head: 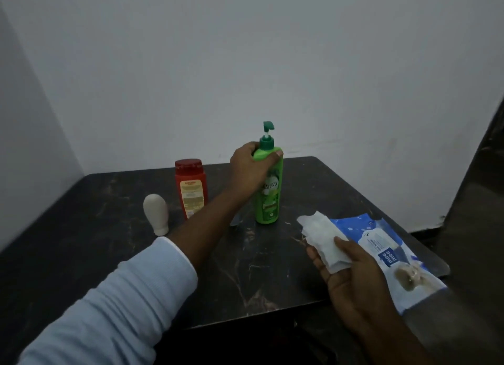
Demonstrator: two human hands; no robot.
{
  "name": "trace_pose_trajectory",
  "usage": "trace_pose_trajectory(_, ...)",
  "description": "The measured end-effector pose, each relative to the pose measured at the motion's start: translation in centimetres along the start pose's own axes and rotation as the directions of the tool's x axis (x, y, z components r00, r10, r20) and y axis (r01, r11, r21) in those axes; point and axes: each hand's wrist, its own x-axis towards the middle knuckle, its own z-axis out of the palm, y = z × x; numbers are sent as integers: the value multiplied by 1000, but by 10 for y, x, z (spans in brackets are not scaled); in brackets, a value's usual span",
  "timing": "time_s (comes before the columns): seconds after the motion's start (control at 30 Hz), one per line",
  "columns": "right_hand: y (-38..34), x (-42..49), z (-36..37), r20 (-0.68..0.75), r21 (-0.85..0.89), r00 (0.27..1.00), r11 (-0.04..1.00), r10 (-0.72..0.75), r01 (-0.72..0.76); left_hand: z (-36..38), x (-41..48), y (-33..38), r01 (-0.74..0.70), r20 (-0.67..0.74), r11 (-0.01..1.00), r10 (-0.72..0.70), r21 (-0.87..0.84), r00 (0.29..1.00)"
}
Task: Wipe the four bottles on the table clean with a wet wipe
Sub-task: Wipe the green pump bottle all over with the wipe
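Your pale-blue left sleeve (122,296) is stretching over the desk (245,269), your left hand (249,168) gripping the shoulder of the green pump bottle (268,203) standing upright mid-desk. Your right hand (354,280) is pinching a wet wipe (321,239) beside the wipes pack (387,252).

Green pump bottle (268,201), far centre, is showing brand "Vatika" in white across its front, 1st letter sitting at edge of left hand (249,168); smaller print below is blurring out. Wipes pack (390,255), near right, is showing "mee mee" in white on blue patch, turned sideways. Red bottle (191,190), far left, is carrying yellow label w/ print too small to read.
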Motion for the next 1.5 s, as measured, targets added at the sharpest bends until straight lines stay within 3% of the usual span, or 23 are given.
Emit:
trace_pose_trajectory(0.23,-15,-8,42,187,-56,969,983,-162,175,-52,-28,3,72,50,944,-59,-323,997)
trace_pose_trajectory(0.4,-30,-36,78,291,33,930,974,-225,225,-72,-51,9,50,116,963,-20,-265,993)
trace_pose_trajectory(0.57,-24,-59,89,346,-17,920,980,-182,200,-84,-64,14,-47,163,969,88,-241,983)
trace_pose_trajectory(0.67,-19,-62,98,382,-30,908,980,-170,196,-87,-61,9,-44,161,965,88,-259,983)
trace_pose_trajectory(0.93,4,-29,118,359,68,868,937,-342,341,-93,-57,2,35,214,946,37,-322,976)
trace_pose_trajectory(1.07,21,-15,126,363,9,855,919,-371,395,-90,-64,-4,120,257,892,-4,-436,966)
trace_pose_trajectory(1.3,-2,-33,157,465,32,746,851,-477,524,-91,-61,-2,231,296,795,-69,-560,953)
trace_pose_trajectory(1.5,22,2,112,387,-104,836,882,-390,460,-93,-63,-9,322,322,659,-127,-680,938)
